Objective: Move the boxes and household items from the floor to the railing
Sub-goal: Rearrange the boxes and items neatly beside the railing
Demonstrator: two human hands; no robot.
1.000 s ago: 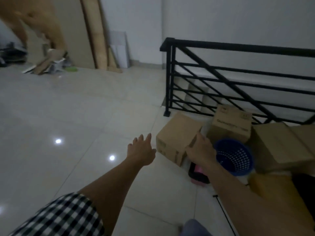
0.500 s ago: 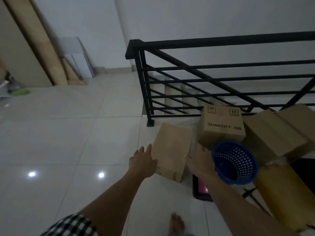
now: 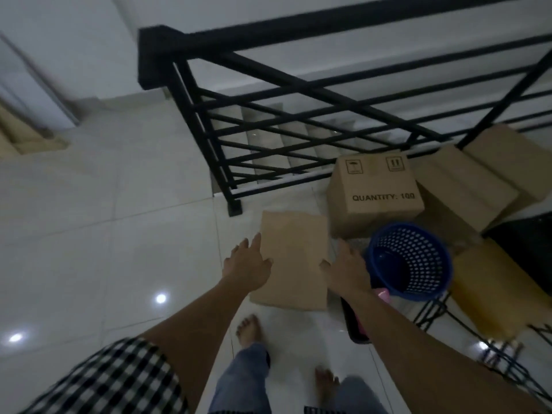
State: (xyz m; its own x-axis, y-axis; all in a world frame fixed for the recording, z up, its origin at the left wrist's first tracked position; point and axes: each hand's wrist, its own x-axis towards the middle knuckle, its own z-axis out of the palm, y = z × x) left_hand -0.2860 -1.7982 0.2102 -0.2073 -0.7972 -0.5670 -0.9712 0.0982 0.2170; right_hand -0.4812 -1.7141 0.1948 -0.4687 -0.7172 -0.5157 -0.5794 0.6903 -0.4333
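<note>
Left hand (image 3: 245,265): open, fingers straight, laid along the left edge of the plain box (image 3: 294,258), thumb tip over the top face. Right hand (image 3: 346,271): open too, fingers straight, at the right edge, thumb reaching onto the top. Can't tell if either palm is pressing.

Delta vs 0.5 s ago:
- right hand was out by the basket, clear of the box; now closed in on its right edge
- left hand has slid from the near-left corner further up the side
- box hasn't shifted, same spot by the post foot
- view has tipped down, so both bare feet (image 3: 248,330) show now, only 1 before

Plain box: brown cardboard, no print on the visible face, closed, flat on the tiled floor (image 3: 119,234), between the 2 hands. Seen almost from above, long axis running away from the person. Slightly blurred.

Beyond the fingertips: foot of the black railing (image 3: 268,34) post, near the box's far-left corner, not touching. Just ahead of the right hand: box printed "QUANTITY: 100" (image 3: 376,189), tilted, against the railing. Just right of the right hand: blue perforated basket (image 3: 409,261), tipped with its mouth towards the camera. Under the right wrist: black and pink item (image 3: 355,327), mostly hidden. Further right: 2 more brown boxes (image 3: 466,186) leaning by the rails.
</note>
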